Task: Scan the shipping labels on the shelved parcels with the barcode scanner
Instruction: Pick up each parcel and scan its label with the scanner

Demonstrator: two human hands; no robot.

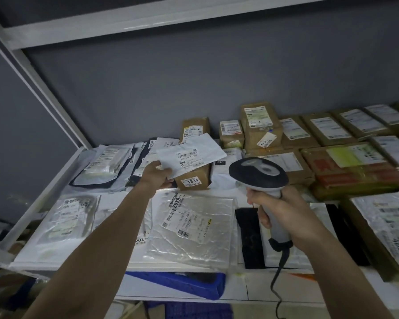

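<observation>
Parcels [293, 132] crowding shelf [62, 171] beyond raised envelope [191, 155], scanner [258, 173].

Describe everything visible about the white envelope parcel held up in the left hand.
The white envelope parcel is a thin, flat mailer, paper or plastic by its look. It bears a label with a barcode and printed digits facing the camera. The left hand pinches its lower left corner, holding it tilted above the shelved parcels, over a brown box marked 1834, left of the barcode scanner.
</observation>
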